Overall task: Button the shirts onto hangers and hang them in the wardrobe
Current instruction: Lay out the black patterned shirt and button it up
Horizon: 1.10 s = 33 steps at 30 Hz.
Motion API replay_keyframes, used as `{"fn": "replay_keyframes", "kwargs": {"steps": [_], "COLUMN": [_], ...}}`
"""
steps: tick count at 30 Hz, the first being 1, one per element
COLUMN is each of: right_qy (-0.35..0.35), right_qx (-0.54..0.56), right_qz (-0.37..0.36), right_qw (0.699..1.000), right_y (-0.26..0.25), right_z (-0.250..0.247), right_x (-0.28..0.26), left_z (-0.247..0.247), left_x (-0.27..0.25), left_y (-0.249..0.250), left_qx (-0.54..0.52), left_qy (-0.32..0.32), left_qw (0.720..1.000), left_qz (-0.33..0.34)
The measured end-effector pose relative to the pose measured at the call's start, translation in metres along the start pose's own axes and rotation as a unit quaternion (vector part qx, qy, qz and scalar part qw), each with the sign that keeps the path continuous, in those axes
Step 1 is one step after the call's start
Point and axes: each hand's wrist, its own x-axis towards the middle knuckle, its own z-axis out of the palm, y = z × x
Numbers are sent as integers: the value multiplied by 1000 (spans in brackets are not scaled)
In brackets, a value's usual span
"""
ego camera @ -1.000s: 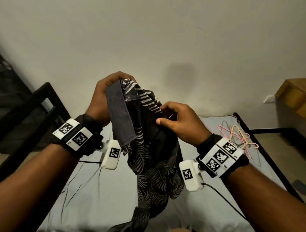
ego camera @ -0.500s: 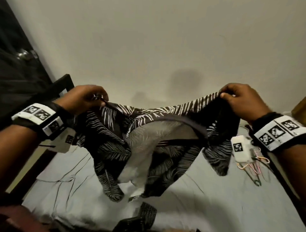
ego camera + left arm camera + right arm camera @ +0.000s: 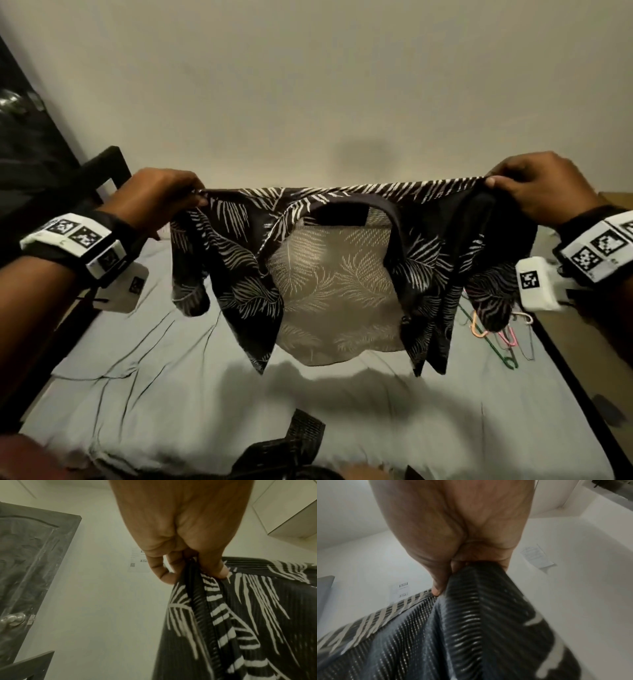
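A second ago the black short-sleeved shirt with white leaf print (image 3: 346, 270) was a bunched clump between the hands; now it is stretched wide by the shoulders above the grey-sheeted bed (image 3: 191, 387), front open and unbuttoned, so it looks ready to take a hanger. The left hand (image 3: 161, 198) pinches one shoulder seam between thumb and curled fingers; the right hand (image 3: 537, 186) grips the other, though its wrist view is blurred. The coloured wire hangers (image 3: 496, 334) lie on the bed, partly behind the shirt's right sleeve.
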Motion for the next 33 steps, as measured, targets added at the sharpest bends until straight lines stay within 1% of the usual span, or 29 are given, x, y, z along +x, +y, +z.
{"fn": "replay_keyframes", "kwargs": {"steps": [2,4,6,7,9,11,12,15,19,21,27,31,33], "right_qy": [1,10,7,-11,-70,-107,-104,-50,-4,15,15,19,14], "right_qx": [-8,1,34,57,92,88,76,62,50,45,62,91,113], "right_qz": [4,8,7,-2,-25,-39,-40,-21,-3,0,1,41,62], "right_qw": [1000,1000,999,998,993,990,991,997,999,999,998,995,992], "right_y": [6,13,19,22,25,33,38,54,69,74,83,89,91], "right_z": [3,7,8,6,3,0,1,5,12,12,17,25,29], "right_x": [-1,-2,-4,-6,-12,-15,-14,-4,10,13,14,17,16], "left_z": [4,7,9,10,9,8,9,12,19,24,43,57,64], "left_x": [7,15,22,26,30,33,34,39,49,50,48,46,45], "left_y": [4,11,16,18,20,27,30,48,68,74,92,100,106], "left_qx": [12,-15,-41,-37,-25,-39,-44,-22,29,65,128,135,114], "left_qy": [-2,-3,7,11,13,16,20,26,-24,-34,-32,-38,-35], "left_qw": [1000,998,993,992,990,985,983,981,979,975,956,942,929], "left_qz": [-18,-67,-107,-116,-137,-169,-177,-191,-200,-209,-261,-305,-350]}}
